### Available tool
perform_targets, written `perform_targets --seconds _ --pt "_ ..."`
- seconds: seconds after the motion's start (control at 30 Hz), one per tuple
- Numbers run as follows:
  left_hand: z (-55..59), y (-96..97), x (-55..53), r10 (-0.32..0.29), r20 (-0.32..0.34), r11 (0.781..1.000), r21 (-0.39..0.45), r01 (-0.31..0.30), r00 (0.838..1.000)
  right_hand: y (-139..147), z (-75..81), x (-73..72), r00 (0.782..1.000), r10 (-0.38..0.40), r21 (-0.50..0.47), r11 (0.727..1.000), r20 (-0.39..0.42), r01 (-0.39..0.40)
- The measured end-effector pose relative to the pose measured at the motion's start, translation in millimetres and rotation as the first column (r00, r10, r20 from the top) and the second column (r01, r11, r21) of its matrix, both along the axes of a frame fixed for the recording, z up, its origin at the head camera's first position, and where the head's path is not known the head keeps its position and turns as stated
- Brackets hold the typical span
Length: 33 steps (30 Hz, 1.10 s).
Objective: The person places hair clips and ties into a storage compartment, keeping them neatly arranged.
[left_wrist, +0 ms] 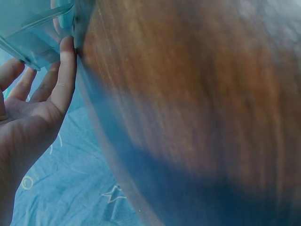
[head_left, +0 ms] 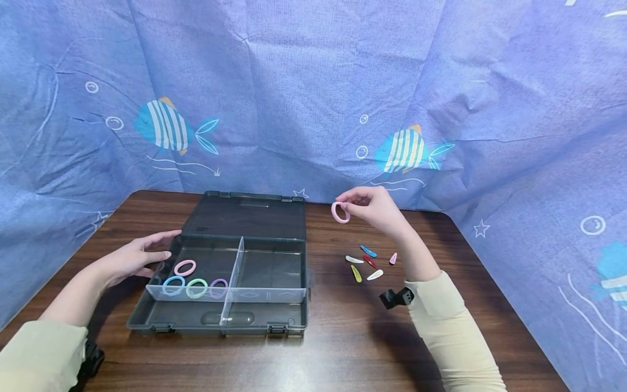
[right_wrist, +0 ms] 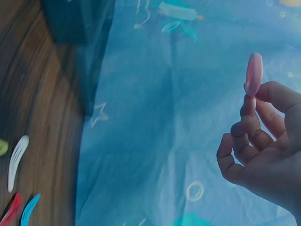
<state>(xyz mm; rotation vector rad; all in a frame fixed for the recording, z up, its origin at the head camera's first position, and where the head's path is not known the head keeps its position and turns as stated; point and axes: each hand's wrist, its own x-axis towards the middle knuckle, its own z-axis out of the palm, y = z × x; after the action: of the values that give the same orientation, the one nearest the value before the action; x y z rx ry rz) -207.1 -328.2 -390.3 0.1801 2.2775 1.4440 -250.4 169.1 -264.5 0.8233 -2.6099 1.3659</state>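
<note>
A pink hair tie (head_left: 340, 212) is pinched between the thumb and index finger of my right hand (head_left: 374, 208), raised above the back of the table. The right wrist view shows the same pink ring (right_wrist: 254, 74) edge-on at the fingertips. With fingers spread and fairly straight, my left hand (head_left: 128, 258) touches the left side of a dark see-through storage box (head_left: 301, 316), whose lid (head_left: 250, 218) lies folded back. In its rear left compartment lie another pink hair tie (head_left: 184, 268), a blue one (head_left: 166, 286), a green one (head_left: 190, 288) and a purple one (head_left: 225, 283).
Several snap hair clips lie on the table right of the box, including a blue clip (head_left: 368, 251), a red clip (head_left: 369, 262), a yellow-green clip (head_left: 356, 273) and a pink clip (head_left: 393, 258). Clear dividers (head_left: 281, 295) split the box. A fish-print cloth (head_left: 313, 98) hangs behind the table.
</note>
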Motion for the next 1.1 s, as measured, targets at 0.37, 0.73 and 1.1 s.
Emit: perform_targets --seconds 0.37,0.73,1.1 --pt "0.5 -0.3 0.0 0.003 -0.010 1.000 -0.010 -0.003 1.000 -37 6.5 0.2 0.996 0.076 -0.057 0.995 -0.042 -0.078" --pt "2.0 -0.3 0.0 0.005 -0.002 1.000 -0.010 -0.005 1.000 -78 20.0 7.4 0.988 0.140 -0.088 0.985 -0.071 -0.146" --pt "2.5 1.7 1.6 0.005 0.001 1.000 -0.010 -0.005 1.000 -117 29.6 6.0 0.967 0.232 -0.022 0.971 -0.106 -0.236"
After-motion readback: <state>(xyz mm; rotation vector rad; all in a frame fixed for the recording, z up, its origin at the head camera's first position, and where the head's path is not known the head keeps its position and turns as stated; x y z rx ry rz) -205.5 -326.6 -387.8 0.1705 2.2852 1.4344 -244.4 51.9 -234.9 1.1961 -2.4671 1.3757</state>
